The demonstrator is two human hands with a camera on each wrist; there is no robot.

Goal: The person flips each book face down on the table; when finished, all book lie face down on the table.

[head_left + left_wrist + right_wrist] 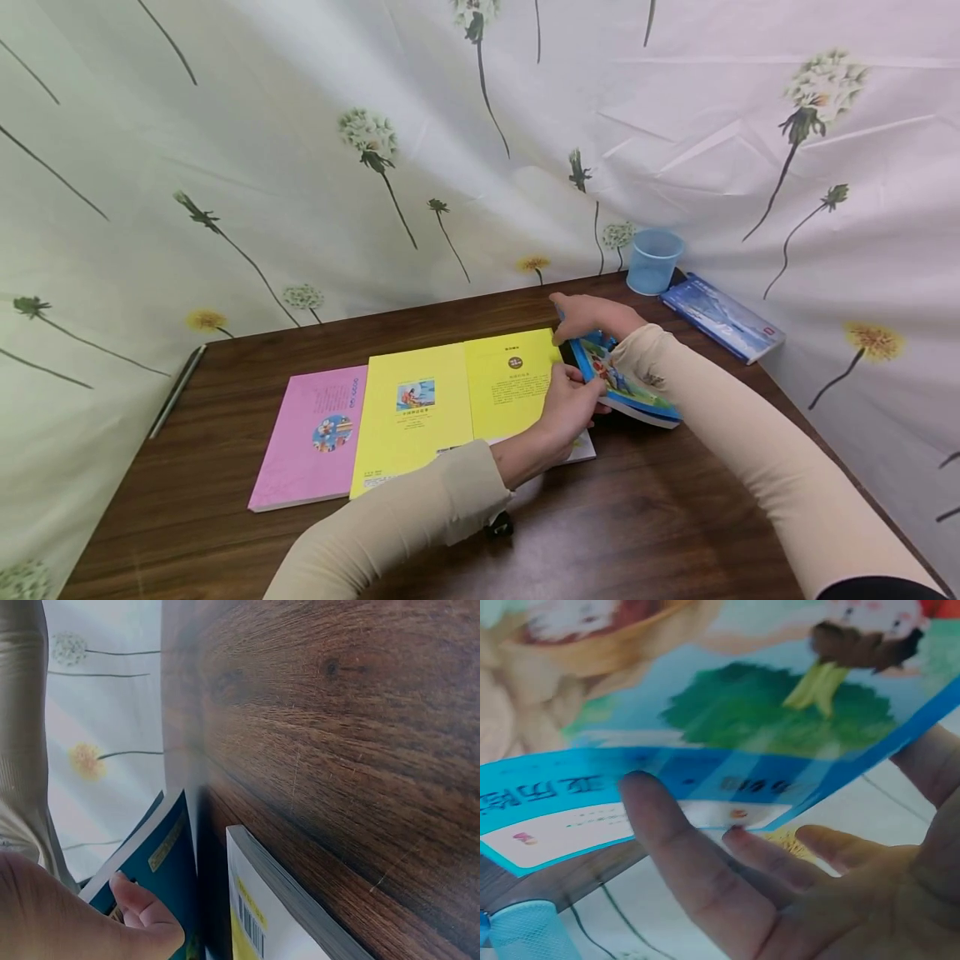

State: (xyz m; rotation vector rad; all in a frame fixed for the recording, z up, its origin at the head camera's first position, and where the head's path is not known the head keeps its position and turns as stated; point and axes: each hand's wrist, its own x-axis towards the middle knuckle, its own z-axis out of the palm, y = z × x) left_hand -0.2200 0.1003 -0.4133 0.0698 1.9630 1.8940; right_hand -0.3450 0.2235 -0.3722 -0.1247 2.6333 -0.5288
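A blue-bordered picture book (626, 383) is tilted at the right end of a row of books. My left hand (561, 412) grips its near left side; in the left wrist view the thumb (150, 911) lies against a teal-blue cover. Across the book's far end reaches my right hand (596, 317). One of its digits presses on the illustrated cover (765, 712) in the right wrist view, while other fingers (780, 859) come up at the edge. Just left of the book lie yellow covers (510, 379) with small print, partly overlapped by my left hand.
A pink book (311, 437) lies left of the yellow ones. At the back right stand a light-blue mesh cup (654, 262) and a blue book (720, 317) lying flat. The brown wooden table (637, 517) meets a dandelion-printed curtain (450, 167). A small black object (498, 525) shows beneath the left cuff.
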